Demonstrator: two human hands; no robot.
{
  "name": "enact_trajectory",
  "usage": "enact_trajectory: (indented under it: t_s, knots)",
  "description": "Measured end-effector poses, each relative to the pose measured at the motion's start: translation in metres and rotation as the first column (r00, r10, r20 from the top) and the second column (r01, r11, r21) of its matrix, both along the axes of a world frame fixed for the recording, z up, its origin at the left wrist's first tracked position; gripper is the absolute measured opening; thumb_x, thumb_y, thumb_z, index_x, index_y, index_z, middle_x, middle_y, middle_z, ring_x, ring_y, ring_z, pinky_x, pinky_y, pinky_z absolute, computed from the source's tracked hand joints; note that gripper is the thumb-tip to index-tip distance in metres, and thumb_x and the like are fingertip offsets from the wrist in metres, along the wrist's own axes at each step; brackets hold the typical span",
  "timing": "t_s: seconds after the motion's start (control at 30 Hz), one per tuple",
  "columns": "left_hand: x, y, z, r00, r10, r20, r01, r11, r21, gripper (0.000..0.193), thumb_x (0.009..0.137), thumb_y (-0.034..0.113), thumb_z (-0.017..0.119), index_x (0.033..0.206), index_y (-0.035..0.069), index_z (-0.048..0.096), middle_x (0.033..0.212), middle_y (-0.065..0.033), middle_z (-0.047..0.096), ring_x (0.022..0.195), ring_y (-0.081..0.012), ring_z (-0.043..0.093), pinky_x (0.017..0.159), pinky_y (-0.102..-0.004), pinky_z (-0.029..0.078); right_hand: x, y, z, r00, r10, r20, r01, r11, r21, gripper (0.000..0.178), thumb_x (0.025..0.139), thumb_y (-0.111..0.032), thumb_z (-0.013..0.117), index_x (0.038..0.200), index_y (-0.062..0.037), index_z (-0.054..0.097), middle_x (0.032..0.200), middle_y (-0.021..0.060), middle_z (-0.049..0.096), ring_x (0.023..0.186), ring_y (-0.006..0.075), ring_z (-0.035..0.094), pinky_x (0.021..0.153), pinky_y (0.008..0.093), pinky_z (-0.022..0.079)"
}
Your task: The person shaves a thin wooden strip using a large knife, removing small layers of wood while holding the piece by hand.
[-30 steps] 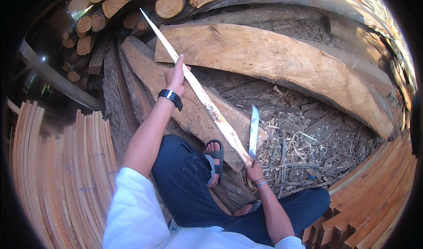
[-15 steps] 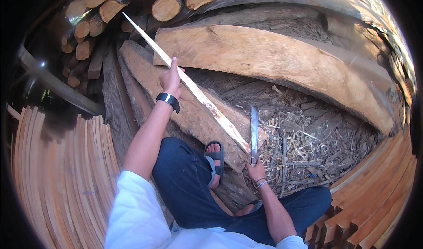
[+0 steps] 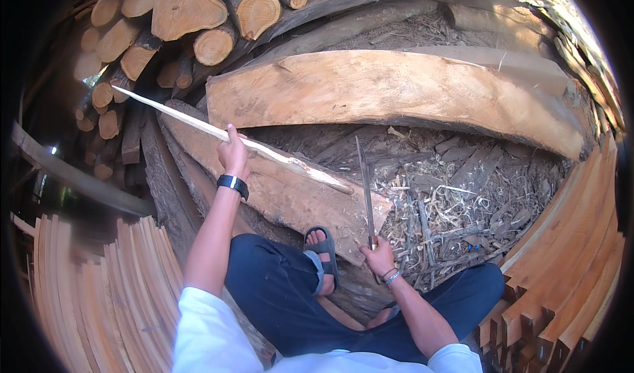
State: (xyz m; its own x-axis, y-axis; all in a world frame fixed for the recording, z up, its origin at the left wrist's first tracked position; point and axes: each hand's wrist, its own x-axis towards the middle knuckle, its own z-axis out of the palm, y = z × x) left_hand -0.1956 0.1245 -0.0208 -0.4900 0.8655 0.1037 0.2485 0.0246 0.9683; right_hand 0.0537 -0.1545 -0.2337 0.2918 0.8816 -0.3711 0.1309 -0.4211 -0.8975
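A long pale wooden stick (image 3: 281, 157), stripped of bark and tapered to a sharp point at its far left end, slants across the middle. My left hand (image 3: 232, 153) is closed around it, a little left of its middle. Its thicker near end is over the flat wooden slab (image 3: 277, 194); whether it touches cannot be told. My right hand (image 3: 378, 257) grips the handle of a machete (image 3: 365, 185). The blade points away from me, turned nearly edge-on, just right of the stick's near end and apart from it.
Cut logs (image 3: 214, 46) are piled at the far left. Beyond my hands lies a broad curved slab (image 3: 389, 85). Shavings and bark (image 3: 449, 201) cover the ground at right. Sawn boards stand stacked at left (image 3: 125, 294) and right (image 3: 561, 261). My sandalled foot (image 3: 321, 251) is by the near slab.
The stick has swung flatter, its point moving left and down and its near end lifting away from the machete. The machete has shifted left and its blade has turned.
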Motion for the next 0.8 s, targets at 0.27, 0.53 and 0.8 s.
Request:
enact_trajectory:
  t_s: [0.27,0.53,0.8]
  knots:
    - [0.008,-0.008,0.007,0.985,-0.172,-0.017,0.168,0.974,-0.154,0.040,0.087,0.039,0.049,0.069,0.006,0.062,0.062,-0.0055,0.058,0.053,-0.0134,0.051,0.050,-0.0278,0.037,-0.006,-0.005,0.012,0.970,0.203,-0.132,-0.198,0.979,0.051,0.041,0.079,-0.034,0.068,0.087,0.0054,0.060,0.068,0.0184,0.062,0.062,0.0251,0.060,0.062,0.0392,0.046]
    - [0.054,-0.031,0.025,0.875,-0.425,0.231,0.355,0.888,0.291,0.018,0.095,0.017,0.047,0.095,0.002,0.056,0.081,-0.0076,0.061,0.075,-0.0157,0.060,0.072,-0.0280,0.048,-0.006,-0.017,0.003,0.940,0.335,-0.069,-0.325,0.937,0.130,0.042,0.081,-0.032,0.064,0.095,0.0070,0.060,0.073,0.0222,0.063,0.070,0.0336,0.063,0.068,0.0394,0.048]
    - [0.066,-0.041,0.035,0.851,-0.323,0.414,0.211,0.932,0.293,0.023,0.097,0.025,0.048,0.083,0.007,0.049,0.060,0.0028,0.037,0.052,-0.0083,0.036,0.052,-0.0252,0.035,-0.009,-0.008,-0.009,0.873,0.184,-0.452,-0.192,0.981,0.030,0.026,0.083,-0.022,0.063,0.089,0.0021,0.055,0.065,0.0111,0.058,0.054,0.0160,0.058,0.051,0.0318,0.047]
